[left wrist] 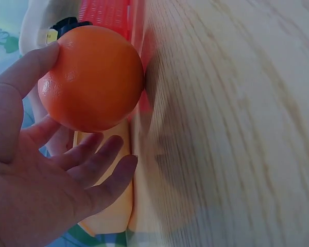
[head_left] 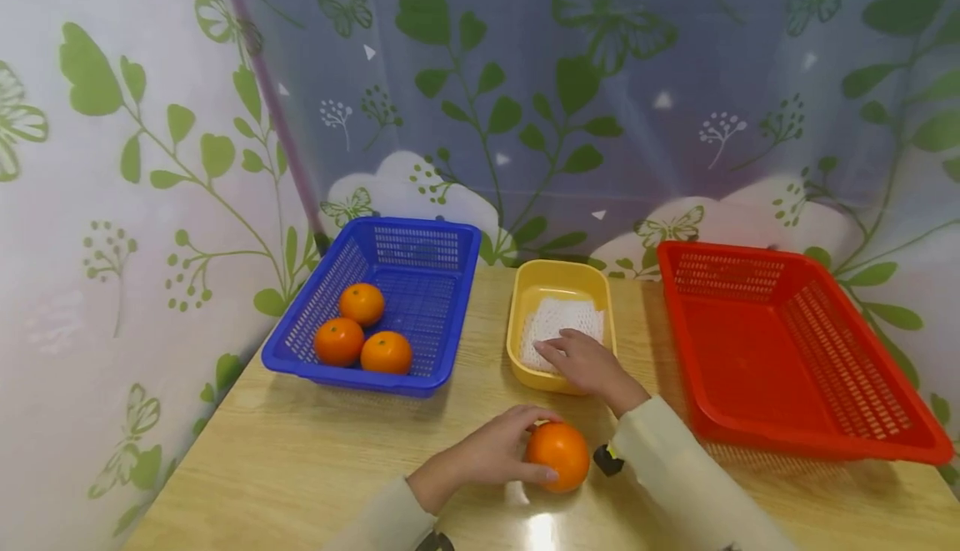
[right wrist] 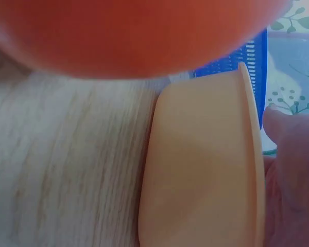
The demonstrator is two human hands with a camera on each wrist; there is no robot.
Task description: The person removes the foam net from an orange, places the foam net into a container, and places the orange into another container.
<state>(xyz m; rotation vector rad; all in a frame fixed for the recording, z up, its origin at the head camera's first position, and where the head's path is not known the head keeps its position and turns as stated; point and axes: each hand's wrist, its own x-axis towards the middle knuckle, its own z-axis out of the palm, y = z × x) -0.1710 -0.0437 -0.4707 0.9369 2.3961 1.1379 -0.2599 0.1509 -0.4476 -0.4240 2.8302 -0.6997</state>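
On the table in front, an orange (head_left: 558, 457) is held by my left hand (head_left: 504, 448). In the left wrist view, thumb and index finger bear on the orange (left wrist: 92, 80), while the other fingers (left wrist: 113, 177) spread loosely below it. My right hand (head_left: 588, 363) reaches over the near rim of a yellow basket (head_left: 516, 318), fingers extended over the white foam netting (head_left: 562, 315) inside. From the right wrist, the yellow basket's side (right wrist: 201, 164) shows with part of the right hand (right wrist: 293, 164) above its rim; the fingertips are hidden there.
At the left stands a blue basket (head_left: 431, 384) with 3 oranges (head_left: 362, 305) in its near left part. A larger red basket (head_left: 750, 351) is at the right. Behind the wooden table (head_left: 247, 451) hangs a leaf-patterned curtain (head_left: 480, 117).
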